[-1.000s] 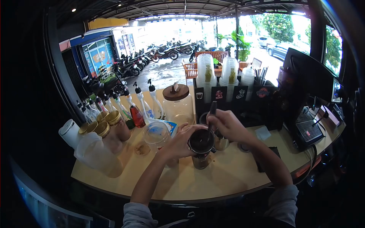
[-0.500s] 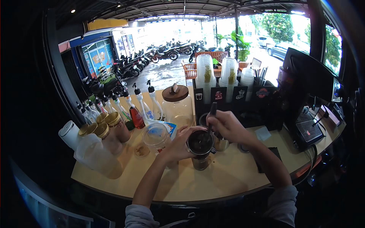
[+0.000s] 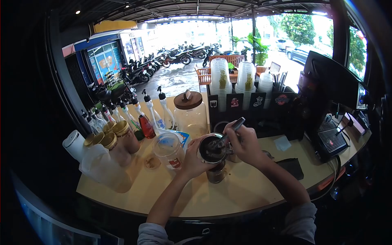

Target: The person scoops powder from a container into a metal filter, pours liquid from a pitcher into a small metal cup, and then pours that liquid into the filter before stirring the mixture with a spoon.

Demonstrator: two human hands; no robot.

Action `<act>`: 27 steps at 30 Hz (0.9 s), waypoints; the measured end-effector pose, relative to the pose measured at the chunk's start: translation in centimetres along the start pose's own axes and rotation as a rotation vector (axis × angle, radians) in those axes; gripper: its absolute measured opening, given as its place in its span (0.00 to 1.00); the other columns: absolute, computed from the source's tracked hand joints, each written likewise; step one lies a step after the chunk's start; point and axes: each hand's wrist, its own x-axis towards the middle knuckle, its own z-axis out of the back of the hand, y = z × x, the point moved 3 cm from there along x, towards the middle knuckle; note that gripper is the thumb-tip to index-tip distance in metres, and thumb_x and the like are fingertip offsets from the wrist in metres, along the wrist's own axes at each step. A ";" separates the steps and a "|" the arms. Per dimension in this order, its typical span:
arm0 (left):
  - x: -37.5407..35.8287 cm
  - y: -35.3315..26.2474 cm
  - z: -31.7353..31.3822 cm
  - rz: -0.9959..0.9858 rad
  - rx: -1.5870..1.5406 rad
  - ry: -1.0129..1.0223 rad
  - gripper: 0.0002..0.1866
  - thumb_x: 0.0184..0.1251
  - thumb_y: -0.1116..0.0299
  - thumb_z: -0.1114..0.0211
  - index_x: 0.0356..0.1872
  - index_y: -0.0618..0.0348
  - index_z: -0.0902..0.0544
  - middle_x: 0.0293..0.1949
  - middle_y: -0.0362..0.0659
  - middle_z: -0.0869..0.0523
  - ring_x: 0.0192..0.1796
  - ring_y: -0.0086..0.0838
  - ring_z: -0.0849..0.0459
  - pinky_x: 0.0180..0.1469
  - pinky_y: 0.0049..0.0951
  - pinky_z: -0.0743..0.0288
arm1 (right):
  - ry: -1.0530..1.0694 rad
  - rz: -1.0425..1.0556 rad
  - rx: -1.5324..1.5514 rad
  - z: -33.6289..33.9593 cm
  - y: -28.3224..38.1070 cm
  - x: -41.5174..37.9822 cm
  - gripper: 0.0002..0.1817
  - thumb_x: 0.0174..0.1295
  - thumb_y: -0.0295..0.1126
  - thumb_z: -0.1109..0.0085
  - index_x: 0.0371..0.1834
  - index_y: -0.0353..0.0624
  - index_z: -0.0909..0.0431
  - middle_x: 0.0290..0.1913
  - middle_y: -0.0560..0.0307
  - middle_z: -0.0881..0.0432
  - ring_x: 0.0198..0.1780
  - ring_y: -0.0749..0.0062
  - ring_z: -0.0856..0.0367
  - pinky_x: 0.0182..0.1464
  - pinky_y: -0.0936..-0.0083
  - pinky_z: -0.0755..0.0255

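Note:
My left hand (image 3: 192,162) is closed around the side of a metal pitcher (image 3: 208,162) tilted toward me over the counter. Dark brown liquid (image 3: 211,150) with a glossy, slightly foamy surface fills part of it. In my right hand (image 3: 243,146) is a spoon (image 3: 235,126), its dark handle slanting up to the right and its lower end in the liquid. The pitcher's handle shows beside my right fingers. Just below the pitcher stands a small glass (image 3: 215,176) with dark contents, partly covered by it.
A clear plastic tub (image 3: 168,149) stands left of my left hand. Beyond are a wooden-lidded jar (image 3: 191,116), pump bottles (image 3: 153,114) and gold-lidded jars (image 3: 121,130). Stacked cups (image 3: 220,81) sit in a black holder. An espresso machine (image 3: 332,134) is at right, a dark cloth (image 3: 290,168) nearer.
The spoon's handle has swung from nearly upright to leaning right, as my right hand turned and shifted slightly right and down. The pitcher has moved a little left and up.

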 end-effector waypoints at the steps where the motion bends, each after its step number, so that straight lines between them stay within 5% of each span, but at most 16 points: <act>1: 0.0 0.1 -0.1 -0.016 -0.011 -0.015 0.42 0.37 0.69 0.17 0.59 0.57 0.28 0.56 0.44 0.20 0.58 0.32 0.21 0.63 0.33 0.29 | -0.019 -0.051 0.004 0.1 -0.2 0.0 0.08 0.71 0.28 0.51 0.38 0.32 0.26 0.24 0.55 0.20 0.27 0.76 0.17 0.31 0.78 0.25; 5: 0.1 0.2 0.3 -0.023 0.007 0.012 0.42 0.37 0.68 0.18 0.59 0.56 0.28 0.57 0.43 0.20 0.60 0.34 0.22 0.64 0.35 0.30 | 0.049 -0.100 0.053 0.0 -1.0 -0.4 0.09 0.71 0.29 0.51 0.38 0.33 0.26 0.23 0.56 0.21 0.26 0.77 0.18 0.30 0.79 0.26; 7: 0.1 -0.1 0.4 -0.064 0.057 0.065 0.45 0.34 0.61 0.19 0.61 0.49 0.28 0.58 0.40 0.19 0.61 0.35 0.22 0.70 0.44 0.45 | -0.003 -0.136 0.052 0.5 -1.4 -0.2 0.09 0.71 0.30 0.51 0.38 0.34 0.26 0.22 0.57 0.21 0.24 0.79 0.19 0.29 0.80 0.27; 10: 0.3 -0.8 0.7 -0.046 0.118 0.125 0.44 0.35 0.60 0.20 0.61 0.47 0.28 0.59 0.38 0.20 0.63 0.33 0.23 0.71 0.45 0.49 | 0.037 -0.134 0.105 0.3 -1.8 -0.2 0.10 0.71 0.30 0.51 0.37 0.34 0.26 0.22 0.57 0.21 0.25 0.81 0.20 0.29 0.81 0.28; 27: 0.3 -1.6 1.1 -0.065 0.124 0.153 0.41 0.41 0.61 0.22 0.62 0.46 0.30 0.62 0.37 0.22 0.66 0.33 0.26 0.71 0.46 0.50 | 0.087 -0.089 0.007 0.2 -1.3 0.1 0.10 0.71 0.31 0.51 0.37 0.34 0.24 0.20 0.56 0.20 0.22 0.76 0.19 0.27 0.79 0.29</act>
